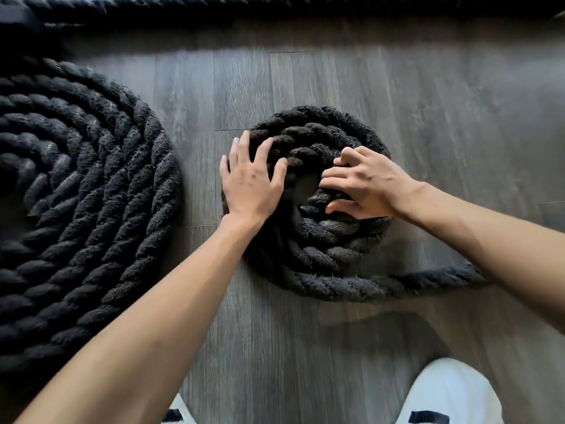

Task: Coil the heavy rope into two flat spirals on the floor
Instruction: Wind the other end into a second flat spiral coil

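Observation:
A thick black twisted rope lies on the grey plank floor. At the left it forms a large flat spiral [76, 191] of several turns. In the middle sits a small spiral [321, 246] of a few turns. My left hand [250, 182] rests flat on the small spiral's left edge, fingers spread. My right hand [363, 185] curls its fingers around the inner turn near the centre. A loose length of rope [434, 280] runs from the small spiral's near side to the right, passing under my right forearm.
A straight run of the same rope [275, 9] lies across the far edge of the view. Two white shoes [449, 393] stand at the bottom. Bare floor [443, 102] lies beyond and to the right of the small spiral.

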